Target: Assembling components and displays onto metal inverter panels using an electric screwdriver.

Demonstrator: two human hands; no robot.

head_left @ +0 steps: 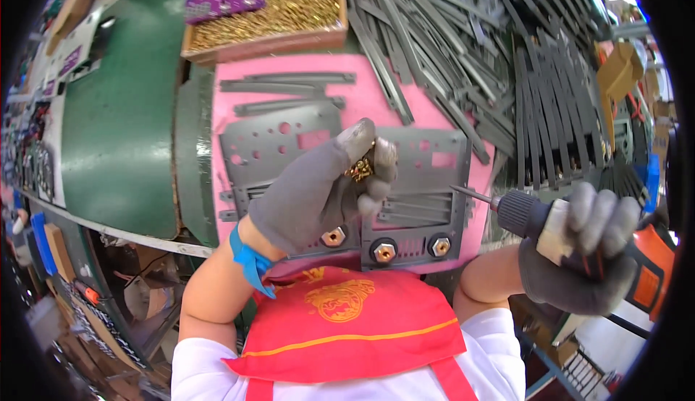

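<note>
Several small brass screws (360, 170) sit pinched in the gloved left hand (318, 191), fingers clenched round them above the grey metal plates (423, 184) on the pink counter (362, 97). The right hand (586, 249) grips an electric screwdriver (536, 220), its bit aimed leftward at the plates. A loosened pinch could scatter the screws; a slipping bit could jab the glove.
</note>
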